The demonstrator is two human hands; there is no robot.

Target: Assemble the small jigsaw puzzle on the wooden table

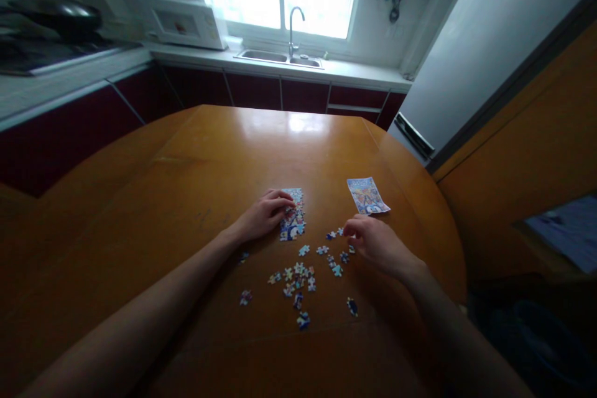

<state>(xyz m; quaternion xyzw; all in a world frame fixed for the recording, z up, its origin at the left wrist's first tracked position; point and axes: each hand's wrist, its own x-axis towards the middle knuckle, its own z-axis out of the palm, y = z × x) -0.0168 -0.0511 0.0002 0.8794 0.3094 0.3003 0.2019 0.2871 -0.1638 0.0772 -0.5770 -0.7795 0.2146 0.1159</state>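
My left hand [269, 212] lies with fingers stretched out over the left side of a partly joined jigsaw puzzle [293, 229], covering some of it. To the right, my right hand [370, 237] is low over the table among loose puzzle pieces, its fingers curled together. Whatever is between those fingertips is hidden. A loose puzzle piece [340, 231] is right beside them, and another puzzle piece [344, 257] lies just below. Nearer to me is a cluster of puzzle pieces [298, 277], with several strays around it.
A printed picture sheet [367, 195] lies beyond my right hand on the wooden table [224, 155]. Behind the table run a counter with a sink [263, 56], a microwave [184, 23] and a stove with a pan [56, 12]. A fridge [480, 43] stands at the right.
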